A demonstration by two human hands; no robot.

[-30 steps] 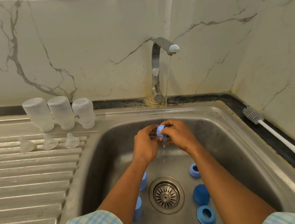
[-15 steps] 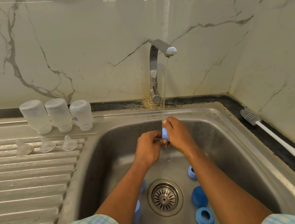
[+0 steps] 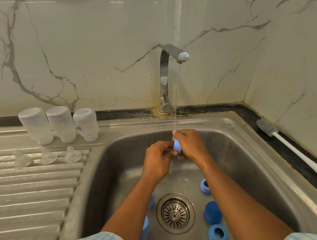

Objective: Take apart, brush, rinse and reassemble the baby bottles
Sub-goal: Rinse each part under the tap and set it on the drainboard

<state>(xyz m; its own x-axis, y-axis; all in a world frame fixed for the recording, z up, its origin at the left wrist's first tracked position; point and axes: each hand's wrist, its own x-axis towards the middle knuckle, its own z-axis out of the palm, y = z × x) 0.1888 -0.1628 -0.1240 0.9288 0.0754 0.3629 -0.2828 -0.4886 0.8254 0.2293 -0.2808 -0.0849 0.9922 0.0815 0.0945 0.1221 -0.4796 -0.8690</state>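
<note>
Under the thin water stream (image 3: 177,89) from the tap (image 3: 165,79), near the back wall of the sink (image 3: 237,150), the right hand (image 3: 190,143) curls its fingers round a small light-blue bottle part (image 3: 177,146) while the left hand (image 3: 158,157) pinches the same piece from the other side. Five more blue pieces (image 3: 212,213) lie on the sink floor around the drain (image 3: 175,213), two partly hidden by the left forearm. Three clear bottles (image 3: 61,123) stand mouth-down in a row at the back edge of the ribbed surface (image 3: 23,196) left of the sink, three clear teats (image 3: 48,156) just in front of them; a bottle brush (image 3: 297,152) lies along the sink's right edge.
</note>
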